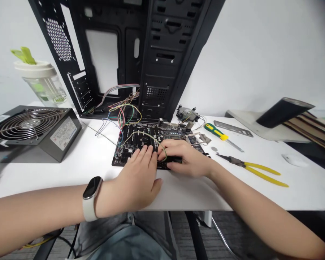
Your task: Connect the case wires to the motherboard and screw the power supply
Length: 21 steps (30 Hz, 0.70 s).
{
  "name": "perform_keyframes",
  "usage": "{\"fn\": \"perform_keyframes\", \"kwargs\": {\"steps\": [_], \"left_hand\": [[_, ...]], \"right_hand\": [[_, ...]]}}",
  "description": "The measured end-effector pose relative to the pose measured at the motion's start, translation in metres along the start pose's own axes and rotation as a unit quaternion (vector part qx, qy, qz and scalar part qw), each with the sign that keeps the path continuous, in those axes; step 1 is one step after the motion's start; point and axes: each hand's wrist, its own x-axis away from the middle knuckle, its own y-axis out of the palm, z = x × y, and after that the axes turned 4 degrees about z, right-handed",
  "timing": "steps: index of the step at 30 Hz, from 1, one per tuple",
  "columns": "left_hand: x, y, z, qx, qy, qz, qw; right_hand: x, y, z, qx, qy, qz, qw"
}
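A black motherboard (pixel 124 144) lies flat near the table's front edge. My left hand (pixel 139 177) rests on its front part, fingers stretched out and side by side, thumb apart. A thin green cable (pixel 148 135) arches over the board from the left and comes down at my right hand (pixel 182 157). That hand is closed at the board's front edge, its curled fingers and thumb around the cable's end. The connector itself is hidden by the fingers. Several coloured wires (pixel 124 112) run from the board's left side back to the open black computer case (pixel 162 68).
A power supply (pixel 43 130) and a lidded bottle (pixel 43 79) stand at the left. To the right lie a screwdriver (pixel 219 133), yellow-handled pliers (pixel 254 169), a metal I/O plate (pixel 233 128) and a white mouse (pixel 295 160). A CPU cooler (pixel 187 113) sits behind the board.
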Motion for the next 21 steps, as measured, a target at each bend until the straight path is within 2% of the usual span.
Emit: {"fn": "perform_keyframes", "kwargs": {"steps": [10, 15, 21], "left_hand": [[0.003, 0.011, -0.005, -0.011, 0.034, 0.008, 0.999], [0.005, 0.011, -0.004, -0.012, 0.042, -0.003, 0.999], [0.004, 0.012, -0.004, 0.004, 0.032, -0.015, 0.999]], "right_hand": [[0.005, 0.027, -0.004, 0.050, 0.019, 0.103, 0.993], [0.005, 0.034, -0.006, 0.017, 0.056, 0.148, 0.987], [0.010, 0.041, -0.004, -0.055, 0.141, 0.168, 0.974]]}}
